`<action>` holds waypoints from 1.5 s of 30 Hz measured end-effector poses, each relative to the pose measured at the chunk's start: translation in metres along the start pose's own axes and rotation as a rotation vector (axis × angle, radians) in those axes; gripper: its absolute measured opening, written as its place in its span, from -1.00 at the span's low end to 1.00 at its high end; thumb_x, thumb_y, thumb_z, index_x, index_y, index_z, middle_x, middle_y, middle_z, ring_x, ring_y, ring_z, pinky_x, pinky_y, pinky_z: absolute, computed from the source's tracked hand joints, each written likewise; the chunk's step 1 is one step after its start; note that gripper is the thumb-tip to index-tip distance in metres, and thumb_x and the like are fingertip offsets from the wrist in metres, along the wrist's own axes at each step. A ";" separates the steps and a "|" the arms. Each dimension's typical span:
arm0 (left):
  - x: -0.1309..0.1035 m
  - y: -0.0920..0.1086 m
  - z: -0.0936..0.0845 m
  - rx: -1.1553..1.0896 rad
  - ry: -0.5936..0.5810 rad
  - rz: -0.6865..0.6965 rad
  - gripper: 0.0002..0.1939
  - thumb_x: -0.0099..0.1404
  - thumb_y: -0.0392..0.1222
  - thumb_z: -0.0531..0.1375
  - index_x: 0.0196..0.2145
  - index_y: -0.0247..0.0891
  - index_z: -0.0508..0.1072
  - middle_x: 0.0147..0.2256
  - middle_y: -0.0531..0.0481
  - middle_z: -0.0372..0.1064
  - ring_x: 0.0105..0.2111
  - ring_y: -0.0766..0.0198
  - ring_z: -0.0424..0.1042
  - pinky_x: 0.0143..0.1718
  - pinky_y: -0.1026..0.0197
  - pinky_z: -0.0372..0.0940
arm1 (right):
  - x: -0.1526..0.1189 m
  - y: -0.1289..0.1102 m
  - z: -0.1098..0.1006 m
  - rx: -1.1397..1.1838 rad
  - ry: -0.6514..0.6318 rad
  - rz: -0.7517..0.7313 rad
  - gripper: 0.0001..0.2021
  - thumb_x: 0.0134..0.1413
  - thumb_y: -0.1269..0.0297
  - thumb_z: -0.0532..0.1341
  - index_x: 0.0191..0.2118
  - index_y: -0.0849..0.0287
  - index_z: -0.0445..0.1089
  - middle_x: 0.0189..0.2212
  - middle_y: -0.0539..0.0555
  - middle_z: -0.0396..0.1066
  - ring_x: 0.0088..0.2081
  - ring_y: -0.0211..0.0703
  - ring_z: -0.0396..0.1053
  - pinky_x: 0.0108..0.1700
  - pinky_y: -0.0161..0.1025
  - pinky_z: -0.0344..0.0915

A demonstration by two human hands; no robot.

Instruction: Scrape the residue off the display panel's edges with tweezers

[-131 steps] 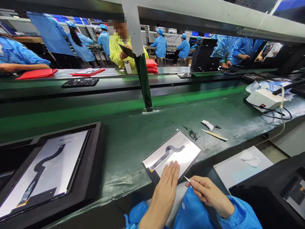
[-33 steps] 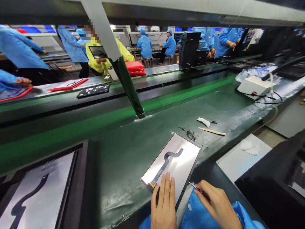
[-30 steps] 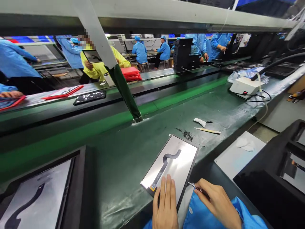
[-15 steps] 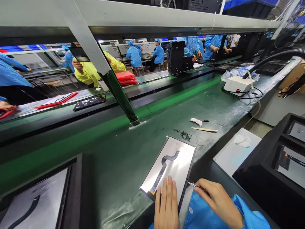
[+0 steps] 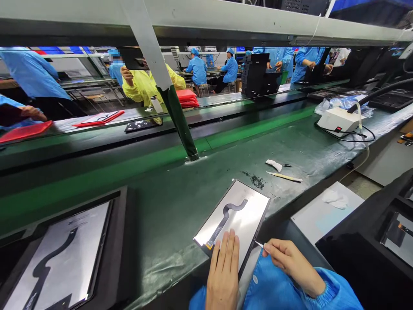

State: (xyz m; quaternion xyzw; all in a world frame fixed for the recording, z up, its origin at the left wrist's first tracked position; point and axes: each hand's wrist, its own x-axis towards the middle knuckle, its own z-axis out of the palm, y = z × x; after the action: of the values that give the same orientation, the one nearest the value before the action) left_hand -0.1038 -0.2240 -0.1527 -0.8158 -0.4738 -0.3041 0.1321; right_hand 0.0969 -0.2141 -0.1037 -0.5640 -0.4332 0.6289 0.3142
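Observation:
A display panel (image 5: 247, 215) lies back side up at the bench's near edge, its silver back crossed by a curved black flex cable (image 5: 225, 214). My left hand (image 5: 223, 271) rests flat on the panel's lower part, fingers stretched out. In my right hand (image 5: 288, 260), thumb and fingers pinch a slim, pointed silver tool (image 5: 259, 244) that looks like tweezers; most of it is hidden in the grip. Its tip meets the panel's right edge. Black scraps (image 5: 258, 181) are scattered beyond the panel, near a knife-like tool with a pale yellow handle (image 5: 284, 176) and a white tissue (image 5: 273, 165).
A black tray (image 5: 121, 241) at left holds another panel (image 5: 64, 254); more panels sit in a black tray (image 5: 355, 254) at right. A slanted post (image 5: 180, 125) rises from the bench. A white box with a hose (image 5: 342, 122) stands farther right. Co-workers (image 5: 196, 69) are across the line.
My view has turned left, so the bench sits farther right and more of the left tray shows. The left hand stays flat on the panel; the tool's tip remains at its right edge.

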 end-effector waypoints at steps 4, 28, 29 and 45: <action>-0.001 0.000 -0.002 0.013 -0.043 -0.003 -0.11 0.08 -0.61 -0.12 0.39 -0.41 -0.11 0.30 -0.19 0.14 0.33 0.09 0.05 0.30 -0.06 0.10 | 0.000 -0.002 -0.001 0.012 -0.016 0.024 -0.39 -0.11 -0.39 0.19 -0.47 0.19 0.36 -0.77 -0.23 -0.05 -0.69 -0.42 -0.21 -0.62 -0.32 -0.30; 0.001 0.000 -0.005 -0.003 -0.050 -0.013 -0.02 -0.03 -0.63 -0.13 0.40 -0.38 -0.12 0.30 -0.14 0.15 0.33 0.11 0.05 0.27 -0.06 0.12 | 0.001 -0.005 -0.008 0.078 -0.100 0.033 -0.36 -0.16 -0.41 0.24 -0.46 0.20 0.36 -0.78 -0.26 -0.10 -0.70 -0.46 -0.25 -0.64 -0.34 -0.34; 0.001 0.000 -0.005 -0.004 -0.047 -0.013 -0.01 -0.03 -0.63 -0.13 0.40 -0.37 -0.12 0.30 -0.13 0.15 0.33 0.11 0.05 0.27 -0.05 0.11 | 0.001 -0.005 -0.008 0.080 -0.101 0.035 -0.36 -0.17 -0.41 0.24 -0.46 0.20 0.36 -0.78 -0.25 -0.10 -0.70 -0.46 -0.25 -0.64 -0.34 -0.34; 0.001 -0.001 -0.007 -0.009 -0.070 -0.012 0.03 -0.07 -0.64 -0.13 0.41 -0.37 -0.17 0.30 -0.14 0.13 0.34 0.11 0.02 0.27 -0.06 0.11 | 0.005 -0.005 -0.012 0.107 -0.107 0.051 -0.37 -0.18 -0.40 0.27 -0.47 0.22 0.38 -0.78 -0.25 -0.08 -0.70 -0.45 -0.25 -0.65 -0.34 -0.34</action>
State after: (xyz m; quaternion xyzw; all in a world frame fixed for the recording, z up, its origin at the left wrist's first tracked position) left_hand -0.1066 -0.2264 -0.1463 -0.8236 -0.4817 -0.2784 0.1098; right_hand 0.1076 -0.2051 -0.1012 -0.5229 -0.4008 0.6881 0.3040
